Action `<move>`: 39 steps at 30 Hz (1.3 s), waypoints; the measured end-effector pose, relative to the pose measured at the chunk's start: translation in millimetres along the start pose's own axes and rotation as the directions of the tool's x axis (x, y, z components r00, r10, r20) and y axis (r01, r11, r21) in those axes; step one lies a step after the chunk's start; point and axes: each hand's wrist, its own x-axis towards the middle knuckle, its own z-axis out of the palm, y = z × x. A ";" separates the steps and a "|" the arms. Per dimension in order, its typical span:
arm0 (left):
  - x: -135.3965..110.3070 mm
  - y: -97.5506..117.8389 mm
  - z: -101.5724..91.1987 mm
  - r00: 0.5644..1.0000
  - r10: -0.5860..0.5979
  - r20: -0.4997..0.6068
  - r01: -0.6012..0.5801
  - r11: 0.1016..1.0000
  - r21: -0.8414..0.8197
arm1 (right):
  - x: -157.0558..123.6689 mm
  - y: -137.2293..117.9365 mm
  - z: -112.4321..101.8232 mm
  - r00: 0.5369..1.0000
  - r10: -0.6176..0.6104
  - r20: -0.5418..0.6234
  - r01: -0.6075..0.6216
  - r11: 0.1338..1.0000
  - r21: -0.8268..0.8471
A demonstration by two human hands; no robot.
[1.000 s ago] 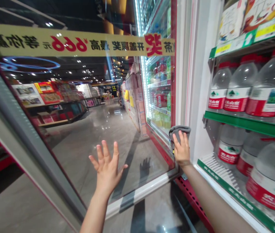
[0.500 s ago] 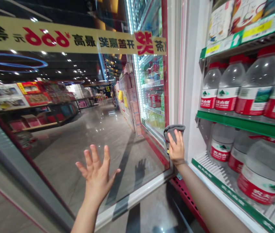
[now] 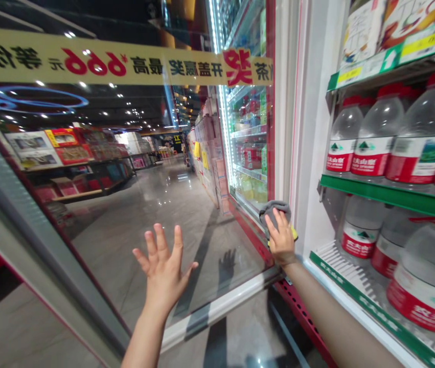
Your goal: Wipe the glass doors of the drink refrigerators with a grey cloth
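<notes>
An open glass cooler door (image 3: 125, 214) swings out to my left, with a yellow banner of red and black characters across its top. My left hand (image 3: 163, 268) is open, fingers spread, palm flat against the glass near the door's lower part. My right hand (image 3: 279, 237) presses a grey cloth (image 3: 274, 210) with a bit of yellow beneath it against the door's red hinge-side edge, low down beside the cooler's white frame (image 3: 305, 153).
Inside the cooler at right, green-edged shelves (image 3: 386, 197) hold large water bottles (image 3: 386, 135) with red labels and red caps. Cartons stand on the top shelf. Through the glass I see a shop aisle, a shiny floor and further coolers.
My right hand with the cloth has slid slightly lower along the door's hinge edge. My left hand stays flat on the glass; the view has shifted a little.
</notes>
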 end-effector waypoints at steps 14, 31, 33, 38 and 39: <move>-3.4 3.4 -2.3 0.999 -0.028 0.040 0.027 1.000 0.016 | 16.6 -29.9 9.3 0.992 0.092 -0.085 -0.074 0.977 0.198; -4.4 8.7 -6.3 0.995 -0.062 0.076 0.060 0.998 0.026 | 24.3 -54.6 14.7 0.970 0.202 -0.138 -0.175 0.967 0.184; -4.4 9.6 -7.4 0.995 -0.061 0.076 0.059 0.998 0.028 | 39.9 -74.2 14.9 0.968 0.209 -0.137 -0.182 0.966 0.184; -4.4 9.9 -8.5 0.996 -0.045 0.071 0.043 0.999 0.033 | 26.8 -107.6 22.3 0.998 -0.045 -0.054 0.050 0.993 0.109; -4.3 10.0 -8.5 0.997 -0.044 0.070 0.042 0.999 0.032 | 16.9 -103.7 23.7 0.993 -0.104 -0.053 0.109 0.989 0.101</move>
